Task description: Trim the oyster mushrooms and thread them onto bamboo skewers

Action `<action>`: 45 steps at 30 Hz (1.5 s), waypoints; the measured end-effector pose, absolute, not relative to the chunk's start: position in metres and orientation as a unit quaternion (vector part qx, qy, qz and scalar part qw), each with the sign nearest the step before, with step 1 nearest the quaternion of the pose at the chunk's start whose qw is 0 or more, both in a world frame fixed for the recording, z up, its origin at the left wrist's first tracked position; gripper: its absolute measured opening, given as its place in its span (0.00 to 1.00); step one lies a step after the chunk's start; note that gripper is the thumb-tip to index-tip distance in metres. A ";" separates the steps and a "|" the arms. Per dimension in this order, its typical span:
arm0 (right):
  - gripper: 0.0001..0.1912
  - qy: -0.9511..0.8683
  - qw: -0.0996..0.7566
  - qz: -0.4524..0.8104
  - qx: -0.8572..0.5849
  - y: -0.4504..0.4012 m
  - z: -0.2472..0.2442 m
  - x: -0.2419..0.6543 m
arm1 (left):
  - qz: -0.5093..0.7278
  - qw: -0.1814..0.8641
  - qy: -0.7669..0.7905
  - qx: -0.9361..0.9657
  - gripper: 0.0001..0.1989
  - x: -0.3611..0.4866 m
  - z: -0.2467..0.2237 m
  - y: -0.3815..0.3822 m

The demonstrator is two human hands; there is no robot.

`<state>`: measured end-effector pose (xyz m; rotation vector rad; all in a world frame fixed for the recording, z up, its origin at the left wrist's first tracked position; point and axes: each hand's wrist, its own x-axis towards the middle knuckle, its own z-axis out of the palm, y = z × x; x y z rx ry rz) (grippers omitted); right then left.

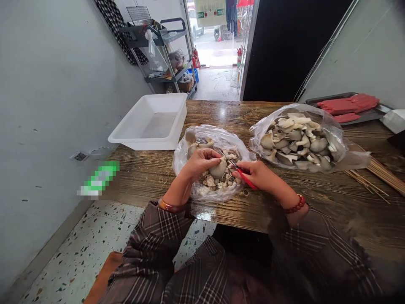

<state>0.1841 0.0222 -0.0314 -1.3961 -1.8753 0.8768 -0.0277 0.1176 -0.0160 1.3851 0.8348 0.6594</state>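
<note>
My left hand (205,161) pinches a greyish oyster mushroom (218,169) by its upper edge, with the cap facing me. In my right hand (253,174) are red-handled scissors (246,178), fingers closed round the handles. The scissor blades point up and left, by the top of the mushroom; whether they touch it I cannot tell. Both hands are over a clear plastic bag (209,195), spread wide and holding cut mushroom pieces (211,181) and some whole mushrooms. To the right, a second plastic bag (343,147) is full of larger mushrooms (295,139).
A white plastic tub (142,141) stands at the table's back left. Wooden skewers (384,173) lie at the right. Behind them, a dark tray (368,120) carries red packets (346,104). Past the wooden table (139,177) are a shelf cart (164,42) and a doorway.
</note>
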 end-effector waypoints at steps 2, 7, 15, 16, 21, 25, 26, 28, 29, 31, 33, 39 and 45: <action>0.18 -0.688 0.330 0.371 -0.530 0.022 -0.028 0.184 | 0.294 0.645 0.354 0.609 0.13 -0.027 -0.017 0.119; 0.27 -0.576 0.462 0.394 -0.547 0.025 -0.027 0.179 | 0.346 0.663 0.302 0.591 0.19 -0.018 -0.021 0.115; 0.24 -0.602 0.509 0.192 -0.585 0.033 -0.034 0.159 | 0.375 0.580 0.292 0.661 0.17 -0.003 -0.023 0.103; 0.23 -0.603 0.508 0.181 -0.588 0.033 -0.034 0.157 | 0.379 0.570 0.293 0.668 0.16 -0.002 -0.023 0.102; 0.22 -0.591 0.523 0.167 -0.591 0.035 -0.034 0.150 | 0.387 0.533 0.311 0.685 0.14 0.003 -0.024 0.097; 0.22 -0.591 0.520 0.147 -0.599 0.035 -0.035 0.145 | 0.392 0.499 0.338 0.695 0.15 0.003 -0.022 0.095; 0.22 -0.597 0.518 0.144 -0.596 0.034 -0.035 0.144 | 0.391 0.485 0.342 0.703 0.16 0.003 -0.022 0.094; 0.22 -0.605 0.517 0.145 -0.588 0.034 -0.035 0.143 | 0.384 0.452 0.348 0.726 0.16 0.003 -0.022 0.094; 0.22 -0.606 0.517 0.149 -0.586 0.034 -0.035 0.142 | 0.380 0.436 0.349 0.737 0.16 0.003 -0.022 0.094; 0.21 -0.606 0.518 0.163 -0.581 0.033 -0.034 0.141 | 0.373 0.407 0.351 0.756 0.16 0.004 -0.023 0.093; 0.21 -0.603 0.519 0.191 -0.574 0.033 -0.034 0.143 | 0.366 0.382 0.353 0.772 0.17 0.003 -0.024 0.094; 0.24 -0.547 0.532 0.327 -0.558 0.028 -0.027 0.161 | 0.372 0.367 0.387 0.760 0.14 -0.009 -0.019 0.106; 0.28 -0.483 0.572 0.400 -0.529 0.029 -0.023 0.164 | 0.348 0.673 0.271 0.594 0.11 -0.009 -0.017 0.103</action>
